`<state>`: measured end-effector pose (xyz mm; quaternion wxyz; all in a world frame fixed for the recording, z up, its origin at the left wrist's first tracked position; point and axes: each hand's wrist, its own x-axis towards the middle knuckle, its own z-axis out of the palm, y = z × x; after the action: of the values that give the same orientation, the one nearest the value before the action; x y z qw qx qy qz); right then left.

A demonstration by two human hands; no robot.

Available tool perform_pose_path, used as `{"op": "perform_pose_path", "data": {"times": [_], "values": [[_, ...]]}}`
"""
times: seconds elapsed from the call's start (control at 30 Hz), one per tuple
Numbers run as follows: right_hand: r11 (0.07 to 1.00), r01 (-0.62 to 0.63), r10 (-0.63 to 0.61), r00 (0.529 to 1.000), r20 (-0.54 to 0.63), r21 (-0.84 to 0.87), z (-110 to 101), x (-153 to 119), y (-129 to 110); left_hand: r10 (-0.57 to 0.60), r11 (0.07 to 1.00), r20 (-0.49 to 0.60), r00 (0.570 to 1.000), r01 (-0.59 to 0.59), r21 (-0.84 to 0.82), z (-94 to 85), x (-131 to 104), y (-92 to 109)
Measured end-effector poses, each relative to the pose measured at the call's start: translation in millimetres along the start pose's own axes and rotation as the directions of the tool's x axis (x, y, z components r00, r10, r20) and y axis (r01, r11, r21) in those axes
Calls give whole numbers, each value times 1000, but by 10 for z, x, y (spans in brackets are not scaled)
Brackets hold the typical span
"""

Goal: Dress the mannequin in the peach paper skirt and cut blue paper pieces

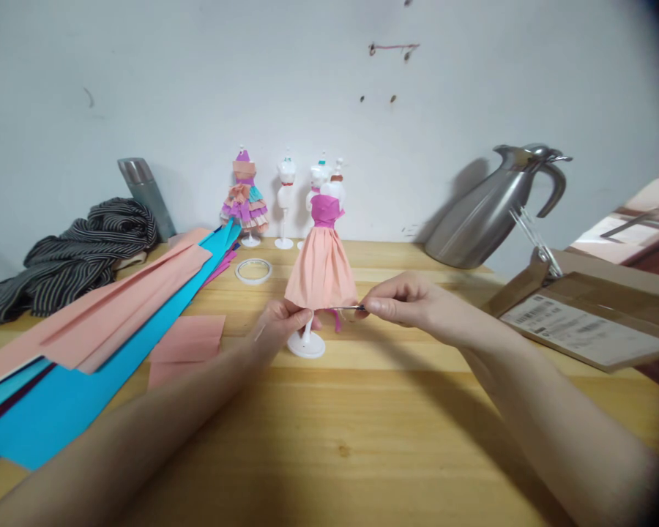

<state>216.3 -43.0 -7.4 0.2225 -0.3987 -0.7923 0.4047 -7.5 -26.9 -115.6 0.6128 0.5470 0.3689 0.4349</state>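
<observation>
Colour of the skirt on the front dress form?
The skirt is plain peach-pink; best seen in the head view.

The single head-worn camera looked forward and slightly down from the near side of the pale yellow wooden tabletop [340, 417], facing the flat off-white wall [198, 80].

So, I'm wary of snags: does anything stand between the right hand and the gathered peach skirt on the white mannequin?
Nothing visible does; only the thin metallic tool in the right hand spans the gap to the peach skirt. A narrow magenta strip hangs below its hem.
</observation>
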Motion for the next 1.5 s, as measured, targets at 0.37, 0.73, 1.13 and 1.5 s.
{"op": "perform_pose_path", "data": {"times": [0.37,0.73,1.13,1.5], "values": [[1000,-28,28,999,-27,-7,4,8,15,27,1000,6,1000,-27,-9,-9,14,-24],[999,-36,37,999,-37,17,-6,8,67,21,1000,-27,999,-21,1,28,2,17],[998,-56,56,998,9,-10,30,25,43,25,999,-25,999,-25,-19,67,-26,70],[999,-31,29,997,74,22,-34,9,46,34,998,-39,999,-36,-46,-16,24,-50]]}}
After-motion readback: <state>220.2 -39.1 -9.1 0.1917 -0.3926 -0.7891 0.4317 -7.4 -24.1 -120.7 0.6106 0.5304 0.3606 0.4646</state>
